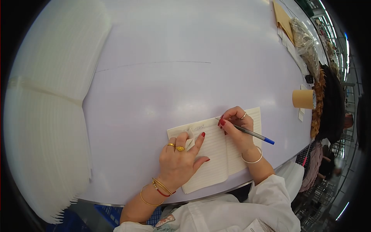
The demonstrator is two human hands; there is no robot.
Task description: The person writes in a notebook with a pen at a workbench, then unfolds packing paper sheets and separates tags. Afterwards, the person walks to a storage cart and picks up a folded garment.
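Hands at an open notebook, seen from the head. The right hand (239,125) is closed narrowly about a slender grey-barrelled pen with a blue end (251,132), pinched between thumb and fingers. The pen's tip projects just beyond the fingertips, toward the left; its blue end extends past the outer side of the hand. Whether the tip meets the paper cannot be told. Beneath both hands lies the open notebook of cream, ruled paper (210,166): its left page is under the left hand (179,158), its right page under the right hand and wrist. The left hand rests palm down, thumb and index finger spread wide, other fingers bent; a raised fold of paper shows beside the index finger. Faint handwriting (194,128) lies just beyond these fingers. Well apart to the left of the left hand stands a large bundle of white, translucent sheets (50,127). Well to the right of the right hand, and farther forward, is a tan, hollow cylinder (302,99).
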